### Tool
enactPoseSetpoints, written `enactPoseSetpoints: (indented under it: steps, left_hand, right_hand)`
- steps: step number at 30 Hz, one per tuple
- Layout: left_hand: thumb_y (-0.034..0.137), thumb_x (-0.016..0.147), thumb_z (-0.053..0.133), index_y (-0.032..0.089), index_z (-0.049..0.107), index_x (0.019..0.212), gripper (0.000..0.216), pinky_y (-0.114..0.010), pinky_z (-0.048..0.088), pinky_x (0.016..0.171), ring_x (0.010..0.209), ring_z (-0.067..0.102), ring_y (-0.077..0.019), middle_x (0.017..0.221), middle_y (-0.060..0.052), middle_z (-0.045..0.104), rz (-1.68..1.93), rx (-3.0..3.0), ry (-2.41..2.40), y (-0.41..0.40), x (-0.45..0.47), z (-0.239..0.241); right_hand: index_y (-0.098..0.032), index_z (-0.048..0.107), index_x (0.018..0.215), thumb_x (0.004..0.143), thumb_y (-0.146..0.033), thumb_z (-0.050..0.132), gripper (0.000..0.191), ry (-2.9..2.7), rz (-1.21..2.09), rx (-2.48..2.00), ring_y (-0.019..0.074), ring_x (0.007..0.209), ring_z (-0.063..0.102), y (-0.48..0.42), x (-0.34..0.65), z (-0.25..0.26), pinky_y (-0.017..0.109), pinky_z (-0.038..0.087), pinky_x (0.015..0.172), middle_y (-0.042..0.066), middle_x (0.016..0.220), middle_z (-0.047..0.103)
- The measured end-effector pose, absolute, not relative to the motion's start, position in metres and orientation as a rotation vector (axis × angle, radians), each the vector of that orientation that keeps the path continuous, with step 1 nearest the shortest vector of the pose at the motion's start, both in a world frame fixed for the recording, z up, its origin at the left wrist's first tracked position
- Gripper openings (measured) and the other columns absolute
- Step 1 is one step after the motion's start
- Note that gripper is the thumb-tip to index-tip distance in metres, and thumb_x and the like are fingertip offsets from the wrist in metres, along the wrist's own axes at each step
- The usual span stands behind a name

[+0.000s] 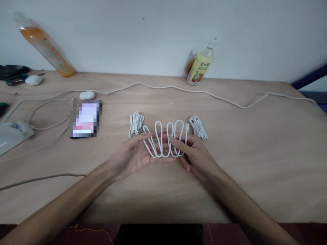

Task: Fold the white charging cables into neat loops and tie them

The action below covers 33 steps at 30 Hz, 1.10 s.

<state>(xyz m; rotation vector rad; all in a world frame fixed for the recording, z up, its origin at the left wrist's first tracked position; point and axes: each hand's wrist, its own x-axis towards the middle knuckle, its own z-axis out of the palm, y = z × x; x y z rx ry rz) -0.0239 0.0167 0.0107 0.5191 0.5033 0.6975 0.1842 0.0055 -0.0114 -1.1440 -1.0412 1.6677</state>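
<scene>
A white cable (165, 137) lies in several zigzag loops on the wooden table (230, 163), in the middle of the view. My left hand (133, 156) rests palm up with fingers stretched under the loops' near ends. My right hand (193, 153) touches the loops from the right, fingers partly curled beside them. Two bundled white cables sit behind: one (136, 124) at the left, one (198, 127) at the right.
A phone (85, 119) lies to the left, near a white earbud case (87, 95) and a power strip (12, 133). A long white cord (178, 89) crosses the table's back. A yellow bottle (200, 66) and an orange bottle (44, 46) stand against the wall.
</scene>
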Motion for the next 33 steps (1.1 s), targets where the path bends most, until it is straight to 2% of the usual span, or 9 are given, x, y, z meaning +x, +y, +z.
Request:
enactPoseSetpoints:
  steps: [5,10,15,20,24,27,30,33]
  left_hand:
    - [0.037,0.110,0.061,0.014,0.083,0.113,0.032,-0.044,0.063,0.106,0.129,0.074,-0.0348,0.127,-0.019,0.082,0.691,0.580,0.557,0.0179,-0.0223,0.0084]
    - [0.032,0.109,0.066,0.013,0.084,0.113,0.027,-0.044,0.065,0.102,0.116,0.079,-0.0311,0.127,-0.019,0.083,0.758,0.594,0.631,0.0185,-0.0209,0.0025]
    - [0.024,0.103,0.074,0.014,0.085,0.113,0.018,-0.039,0.068,0.089,0.106,0.082,-0.0280,0.122,-0.016,0.085,0.786,0.650,0.720,0.0194,-0.0231,0.0011]
    - [0.029,0.100,0.078,0.016,0.085,0.113,0.020,-0.031,0.064,0.071,0.094,0.079,-0.0241,0.112,-0.013,0.086,0.768,0.782,0.753,0.0206,-0.0238,0.0009]
    - [0.029,0.101,0.078,0.016,0.087,0.107,0.017,-0.027,0.060,0.072,0.082,0.072,-0.0161,0.109,-0.012,0.085,0.726,0.800,0.778,0.0208,-0.0246,0.0010]
    - [0.029,0.098,0.080,0.017,0.087,0.107,0.016,-0.027,0.057,0.076,0.090,0.072,-0.0175,0.111,-0.011,0.085,0.705,0.805,0.796,0.0199,-0.0252,0.0019]
    - [0.030,0.097,0.082,0.019,0.087,0.109,0.017,-0.029,0.055,0.075,0.090,0.070,-0.0179,0.112,-0.010,0.084,0.687,0.816,0.803,0.0194,-0.0250,0.0031]
    - [0.033,0.096,0.082,0.018,0.087,0.102,0.016,-0.029,0.053,0.074,0.087,0.067,-0.0181,0.107,-0.009,0.084,0.679,0.849,0.789,0.0200,-0.0244,0.0042]
  right_hand:
    - [-0.022,0.092,0.099,0.086,-0.050,0.088,0.030,-0.999,1.623,-1.125,0.0032,0.037,0.039,0.0063,0.1842,-0.0107,0.017,0.025,0.029,0.003,0.076,0.079]
    - [-0.024,0.092,0.099,0.088,-0.047,0.088,0.026,-1.006,1.571,-1.101,0.0062,0.043,0.050,0.0059,0.1849,-0.0125,0.016,0.033,0.029,0.005,0.082,0.082]
    - [-0.025,0.093,0.103,0.091,-0.045,0.085,0.025,-1.079,1.540,-1.117,0.0062,0.041,0.050,0.0060,0.1871,-0.0134,0.017,0.037,0.031,0.005,0.081,0.083]
    - [-0.025,0.092,0.107,0.093,-0.046,0.083,0.027,-1.120,1.543,-1.146,0.0066,0.040,0.051,0.0058,0.1880,-0.0118,0.019,0.036,0.031,0.008,0.089,0.087]
    - [-0.024,0.092,0.106,0.093,-0.045,0.082,0.026,-1.124,1.552,-1.147,0.0064,0.040,0.050,0.0048,0.1875,-0.0106,0.019,0.037,0.032,0.008,0.092,0.088]
    - [-0.024,0.092,0.105,0.093,-0.046,0.081,0.027,-1.126,1.554,-1.136,0.0071,0.041,0.051,0.0044,0.1874,-0.0102,0.019,0.036,0.033,0.008,0.090,0.087]
    - [-0.024,0.091,0.104,0.092,-0.047,0.082,0.028,-1.128,1.538,-1.164,0.0109,0.050,0.062,0.0051,0.1875,-0.0094,0.021,0.048,0.041,0.008,0.088,0.087]
    - [-0.024,0.091,0.102,0.091,-0.045,0.083,0.026,-1.141,1.516,-1.176,0.0182,0.072,0.076,0.0065,0.1879,-0.0089,0.029,0.062,0.064,0.007,0.086,0.087]
